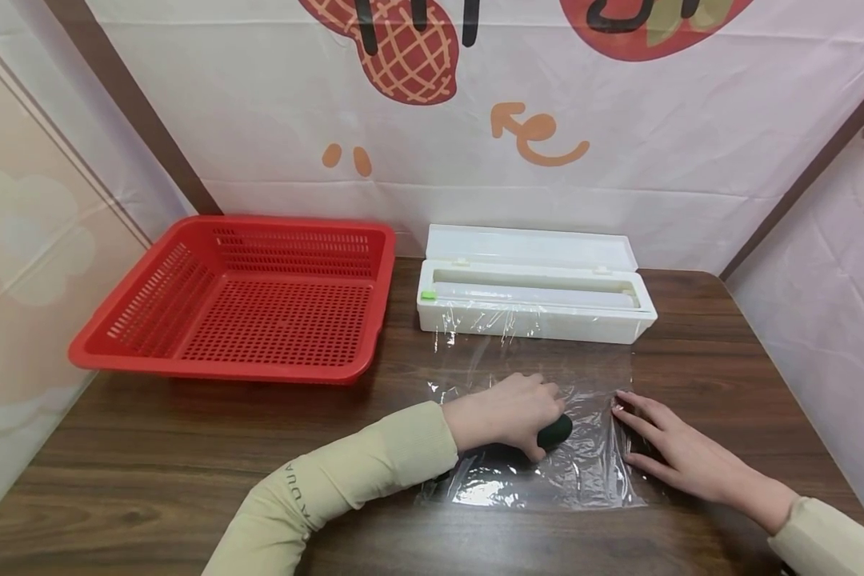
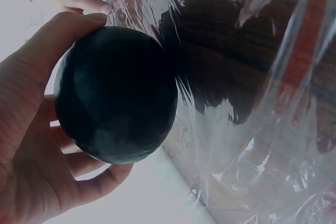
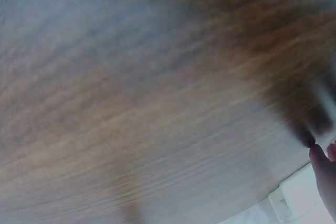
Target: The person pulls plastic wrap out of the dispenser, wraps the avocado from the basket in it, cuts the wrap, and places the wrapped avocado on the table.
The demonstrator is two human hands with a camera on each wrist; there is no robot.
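In the head view my left hand [image 1: 507, 412] grips a dark green, round-ended vegetable [image 1: 556, 432] from above, over a sheet of cling film [image 1: 583, 476] spread on the table. The left wrist view shows thumb and fingers curled round the sides of the vegetable [image 2: 115, 95], its smooth end facing the camera. My right hand [image 1: 691, 452] reaches in from the right with fingers extended, their tips at the film's crumpled right edge. A fingertip [image 3: 315, 153] of that hand shows at the edge of the right wrist view.
Behind the hands stands a white cling film box [image 1: 533, 320] with its lid [image 1: 533, 248] raised and a film roll [image 1: 533, 294] inside; the sheet runs forward from it. A red plastic basket [image 1: 346, 373] stands at the back left of the wooden table [image 1: 151, 480]. Fabric walls enclose the table.
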